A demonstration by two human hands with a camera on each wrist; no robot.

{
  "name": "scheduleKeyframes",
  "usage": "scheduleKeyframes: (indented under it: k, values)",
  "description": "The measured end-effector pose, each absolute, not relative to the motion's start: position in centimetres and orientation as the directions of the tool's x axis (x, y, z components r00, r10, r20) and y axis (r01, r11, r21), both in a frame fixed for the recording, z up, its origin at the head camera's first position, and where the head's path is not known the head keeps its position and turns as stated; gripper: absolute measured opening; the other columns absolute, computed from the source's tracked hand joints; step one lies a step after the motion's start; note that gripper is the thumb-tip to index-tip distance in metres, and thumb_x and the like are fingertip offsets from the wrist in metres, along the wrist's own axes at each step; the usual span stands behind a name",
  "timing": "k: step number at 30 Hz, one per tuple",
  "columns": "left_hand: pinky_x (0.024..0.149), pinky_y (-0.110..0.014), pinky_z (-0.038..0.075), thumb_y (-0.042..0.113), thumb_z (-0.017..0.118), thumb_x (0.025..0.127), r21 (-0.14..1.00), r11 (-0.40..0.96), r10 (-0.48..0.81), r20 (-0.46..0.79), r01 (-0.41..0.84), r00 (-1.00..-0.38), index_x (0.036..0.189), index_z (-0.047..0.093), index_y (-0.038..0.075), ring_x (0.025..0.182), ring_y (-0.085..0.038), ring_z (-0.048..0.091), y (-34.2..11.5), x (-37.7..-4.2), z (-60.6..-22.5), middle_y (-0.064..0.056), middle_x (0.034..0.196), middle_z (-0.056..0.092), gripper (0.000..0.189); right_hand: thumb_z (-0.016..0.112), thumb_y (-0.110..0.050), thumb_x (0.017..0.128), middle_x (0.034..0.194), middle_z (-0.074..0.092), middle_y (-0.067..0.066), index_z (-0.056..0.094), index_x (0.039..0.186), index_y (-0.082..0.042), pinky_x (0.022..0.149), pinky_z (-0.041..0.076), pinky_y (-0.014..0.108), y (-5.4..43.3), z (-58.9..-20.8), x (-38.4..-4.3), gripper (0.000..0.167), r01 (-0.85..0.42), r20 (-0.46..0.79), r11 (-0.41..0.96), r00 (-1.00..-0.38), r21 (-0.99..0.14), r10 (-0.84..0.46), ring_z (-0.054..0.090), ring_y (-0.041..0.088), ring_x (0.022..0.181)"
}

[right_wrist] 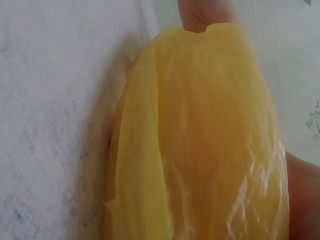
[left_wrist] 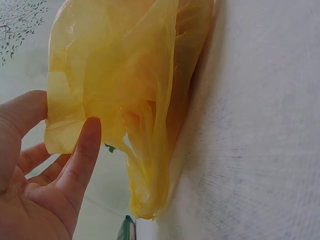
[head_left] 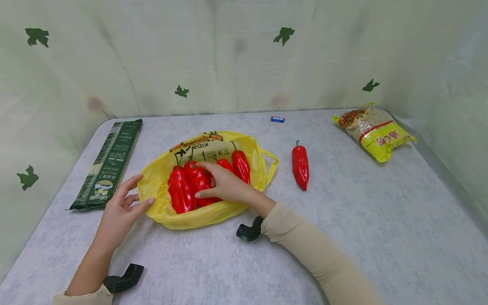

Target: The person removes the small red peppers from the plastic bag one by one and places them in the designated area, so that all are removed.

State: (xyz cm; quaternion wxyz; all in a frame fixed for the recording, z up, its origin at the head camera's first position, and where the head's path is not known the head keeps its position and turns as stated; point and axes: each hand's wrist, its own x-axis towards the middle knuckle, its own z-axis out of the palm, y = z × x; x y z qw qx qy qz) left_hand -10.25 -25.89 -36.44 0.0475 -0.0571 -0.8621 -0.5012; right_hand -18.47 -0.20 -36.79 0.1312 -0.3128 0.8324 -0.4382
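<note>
A yellow plastic bag (head_left: 213, 217) lies open on the table, with several long red peppers (head_left: 181, 190) inside, green stems pointing away from me. At its left edge, my left hand (head_left: 123, 205) pinches the rim between thumb and fingers; the left wrist view shows the thumb (left_wrist: 89, 140) against the thin plastic. My right hand (head_left: 227, 183) reaches into the mouth of the bag, thumb and fingers around a red pepper among the others. In the right wrist view the bag's side (right_wrist: 210, 125) hides most of that hand. One more red pepper (head_left: 300, 166) lies outside, right of the bag.
A long dark green packet (head_left: 108, 163) lies along the left side of the table. Toward the back right corner is a yellow and clear food packet (head_left: 375, 131). A small blue wrapped item (head_left: 277, 119) sits near the back edge, before a pale curtain (head_left: 236, 63).
</note>
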Motion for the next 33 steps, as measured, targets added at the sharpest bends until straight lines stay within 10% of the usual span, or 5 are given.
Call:
scheduleKeyframes:
  k: [14, 33]
  values:
    - [0.068, -0.014, 0.048, 0.003, 0.063, 0.083, 0.868, 0.463, 0.063, 0.168, 0.178, -0.984, 0.14, 0.028, 0.007, 0.091, -0.001, 0.052, -26.0, -10.1, -36.5, -0.011, 0.136, 0.029, 0.068, 0.072, -0.021, 0.077, 0.121, 0.048, -0.004, 0.039, 0.129, -0.019, 0.082, 0.044, 0.025, -1.5, -35.8, -17.4, 0.062, -0.369, -0.012, 0.47, -0.776, -0.802, -0.63, 0.045, 0.01, 0.105]
    - [0.067, -0.015, 0.048, 0.002, 0.063, 0.083, 0.87, 0.454, 0.07, 0.18, 0.192, -0.981, 0.14, 0.028, 0.006, 0.09, -0.001, 0.052, -25.8, -10.1, -36.3, -0.011, 0.136, 0.029, 0.067, 0.068, -0.001, 0.078, 0.117, 0.048, 0.006, 0.04, 0.133, -0.01, 0.076, 0.05, 0.034, 8.6, -30.3, -15.5, 0.062, -0.599, 0.525, 0.08, -0.751, -0.797, -0.401, 0.053, 0.018, 0.095]
